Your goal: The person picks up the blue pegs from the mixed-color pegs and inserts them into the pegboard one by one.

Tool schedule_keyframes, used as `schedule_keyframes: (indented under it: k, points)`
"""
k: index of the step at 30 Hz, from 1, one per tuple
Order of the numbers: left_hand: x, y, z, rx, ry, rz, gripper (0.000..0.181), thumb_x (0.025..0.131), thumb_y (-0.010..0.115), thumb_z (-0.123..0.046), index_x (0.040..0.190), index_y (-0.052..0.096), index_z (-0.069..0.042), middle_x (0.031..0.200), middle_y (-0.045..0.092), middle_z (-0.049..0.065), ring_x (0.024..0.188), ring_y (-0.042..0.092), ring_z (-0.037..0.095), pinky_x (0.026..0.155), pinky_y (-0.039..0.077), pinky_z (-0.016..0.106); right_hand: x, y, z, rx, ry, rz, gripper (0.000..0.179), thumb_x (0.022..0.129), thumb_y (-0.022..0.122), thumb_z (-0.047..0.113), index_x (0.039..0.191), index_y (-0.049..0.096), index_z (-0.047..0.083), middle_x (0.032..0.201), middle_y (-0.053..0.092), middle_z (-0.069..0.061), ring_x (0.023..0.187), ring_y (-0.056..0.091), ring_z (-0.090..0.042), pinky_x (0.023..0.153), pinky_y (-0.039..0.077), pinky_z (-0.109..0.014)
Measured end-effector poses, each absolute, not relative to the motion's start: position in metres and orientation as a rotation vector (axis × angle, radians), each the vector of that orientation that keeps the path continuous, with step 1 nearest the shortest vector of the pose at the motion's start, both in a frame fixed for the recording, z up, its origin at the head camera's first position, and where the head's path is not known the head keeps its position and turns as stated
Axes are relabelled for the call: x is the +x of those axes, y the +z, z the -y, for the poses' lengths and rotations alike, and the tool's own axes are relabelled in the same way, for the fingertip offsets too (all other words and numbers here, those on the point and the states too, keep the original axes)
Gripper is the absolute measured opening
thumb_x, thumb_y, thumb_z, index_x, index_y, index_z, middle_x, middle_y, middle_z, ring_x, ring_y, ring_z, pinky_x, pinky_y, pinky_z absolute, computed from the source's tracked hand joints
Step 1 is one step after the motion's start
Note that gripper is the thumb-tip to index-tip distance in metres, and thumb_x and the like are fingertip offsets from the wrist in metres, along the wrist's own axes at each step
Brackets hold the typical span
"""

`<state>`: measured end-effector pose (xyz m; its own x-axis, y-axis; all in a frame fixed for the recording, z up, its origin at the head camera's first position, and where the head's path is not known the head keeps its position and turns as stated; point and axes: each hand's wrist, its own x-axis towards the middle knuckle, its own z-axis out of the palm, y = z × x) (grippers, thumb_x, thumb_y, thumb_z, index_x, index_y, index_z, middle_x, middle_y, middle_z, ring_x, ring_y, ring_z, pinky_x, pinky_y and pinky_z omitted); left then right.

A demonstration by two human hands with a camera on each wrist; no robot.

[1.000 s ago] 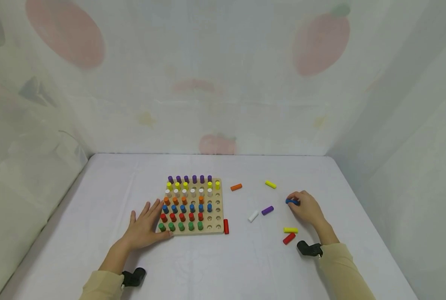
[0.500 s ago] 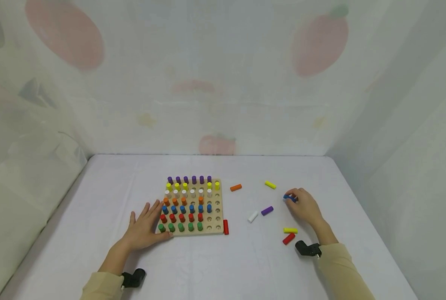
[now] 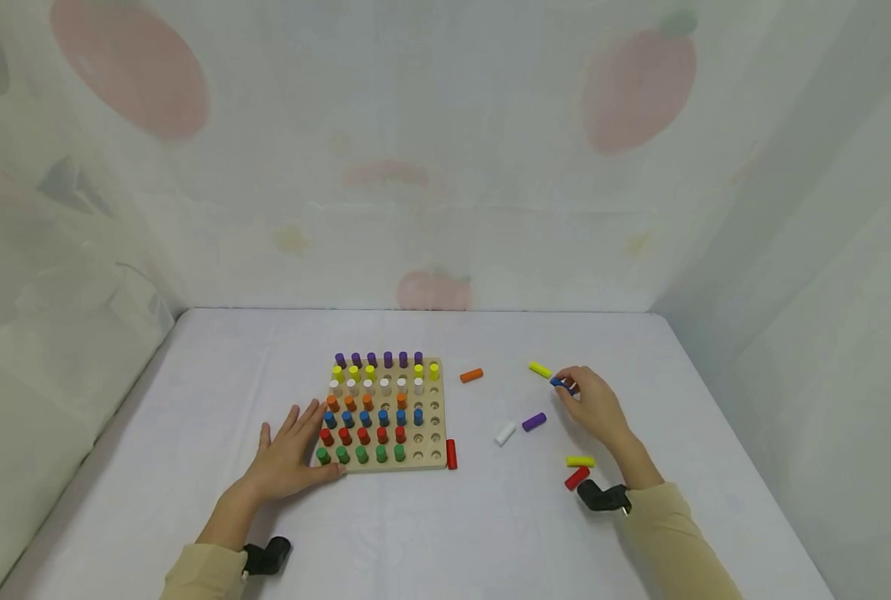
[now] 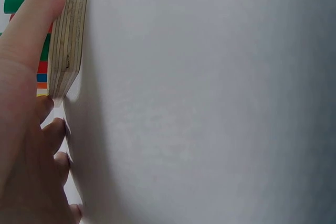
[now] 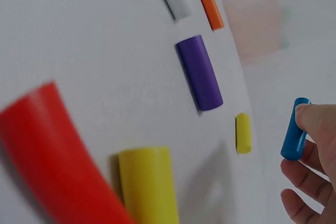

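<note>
A wooden pegboard (image 3: pixel 433 461) stands left of the table's middle, its upright pegs in rows of purple, yellow, white, orange, blue, red and green. My left hand (image 3: pixel 283 458) rests against its front left corner with fingers spread. In the left wrist view the thumb (image 4: pixel 39 19) touches the board's layered edge near a green peg (image 4: pixel 18 1). Above the right side of the table, my right hand (image 3: pixel 595 408) pinches a blue peg (image 5: pixel 295 129) between thumb and fingers. Close by in the head view lies a yellow peg (image 3: pixel 540 369).
Loose pegs lie right of the board: orange (image 3: pixel 471 376), white (image 3: pixel 506 433) and purple (image 3: pixel 534 422). A second yellow peg (image 3: pixel 581 461) nearly meets a red peg (image 3: pixel 577 478) near my right wrist. Another red peg (image 3: pixel 452 454) lies against the board's right edge.
My right hand has moved left and slightly away from me with the blue peg, which has turned in the fingers. My left hand and the board stay in place.
</note>
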<state>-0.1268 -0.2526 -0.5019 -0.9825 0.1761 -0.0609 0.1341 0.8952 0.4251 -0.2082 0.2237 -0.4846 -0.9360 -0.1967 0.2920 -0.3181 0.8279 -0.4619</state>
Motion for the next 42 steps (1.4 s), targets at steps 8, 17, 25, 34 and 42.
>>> schedule_keyframes:
  k: [8,17,25,34,42]
  points:
    - [-0.127,-0.502,0.252,0.238,0.647,-2.966,0.108,0.065,0.067,-0.067,0.147,0.023,-0.012,0.152,0.021,0.014,0.139,0.010,0.043,0.100,-0.005,0.071,-0.206,-0.477,-0.208,0.491,0.841,2.743,0.022,0.086,0.064,0.013,0.106,0.059,0.004,0.093,0.062,-0.007,0.081,0.059,-0.018,0.070,0.051,-0.033]
    - [-0.127,-0.501,0.252,0.250,0.641,-2.973,0.108,0.065,0.067,-0.067,0.147,0.024,-0.011,0.151,0.022,0.016,0.138,0.011,0.044,0.099,-0.005,0.072,-0.205,-0.480,-0.190,0.577,0.923,2.715,0.019,0.086,0.063,0.012,0.104,0.059,0.008,0.094,0.065,-0.003,0.079,0.059,-0.013,0.065,0.050,-0.027]
    - [-0.126,-0.499,0.252,0.254,0.642,-2.976,0.108,0.065,0.068,-0.066,0.146,0.025,-0.010,0.151,0.023,0.016,0.138,0.012,0.044,0.099,-0.003,0.073,-0.207,-0.480,-0.170,0.634,0.977,2.678,0.024,0.086,0.064,0.010,0.109,0.060,0.010,0.093,0.065,-0.002,0.078,0.059,-0.012,0.067,0.053,-0.031]
    - [-0.126,-0.497,0.250,0.252,0.641,-2.975,0.107,0.065,0.068,-0.066,0.146,0.025,-0.011,0.151,0.022,0.015,0.138,0.012,0.044,0.099,-0.004,0.072,-0.205,-0.482,-0.148,0.647,1.055,2.706,0.023,0.086,0.063,0.010,0.109,0.060,0.013,0.097,0.065,0.001,0.080,0.060,-0.009,0.074,0.051,-0.031]
    - [-0.126,-0.500,0.253,0.253,0.651,-2.962,0.108,0.065,0.067,-0.067,0.147,0.024,-0.011,0.152,0.021,0.015,0.138,0.011,0.043,0.100,-0.004,0.072,-0.205,-0.481,-0.131,0.643,1.097,2.745,0.025,0.084,0.066,0.010,0.107,0.059,0.014,0.097,0.065,0.002,0.083,0.061,-0.009,0.076,0.053,-0.029]
